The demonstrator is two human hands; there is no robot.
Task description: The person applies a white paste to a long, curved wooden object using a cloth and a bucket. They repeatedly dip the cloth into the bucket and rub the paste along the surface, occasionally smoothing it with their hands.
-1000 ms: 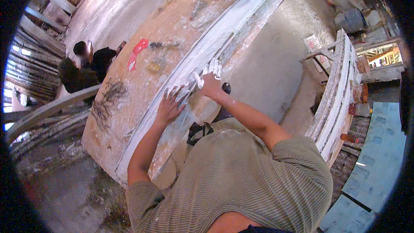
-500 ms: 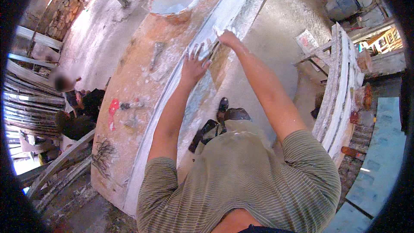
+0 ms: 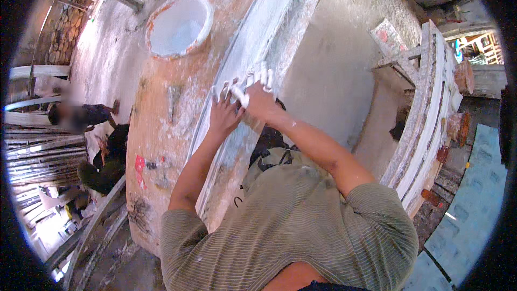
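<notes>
A long white plaster-covered moulding [image 3: 252, 29] runs along the near edge of the workbench [image 3: 153, 86]. My left hand [image 3: 224, 112] rests on it, fingers spread and tips whitened. Just right of it, my right hand [image 3: 259, 96] lies over the strip with its fingers stretched forward and thumb out toward the left hand. Thick white paste coats the right fingers. Neither hand shows anything gripped, though what lies under the palms is hidden.
A round basin [image 3: 209, 24] of whitish liquid stands farther up the bench. A narrow tool [image 3: 172, 102] and a red-handled tool [image 3: 140, 171] lie on the left. Another person [image 3: 81, 118] is at far left. Stacked white strips [image 3: 425, 124] stand on the right.
My right hand has come back toward me and left, next to the left hand, and its closed fingers have opened out. The view has shifted, showing the basin lower and farther left.
</notes>
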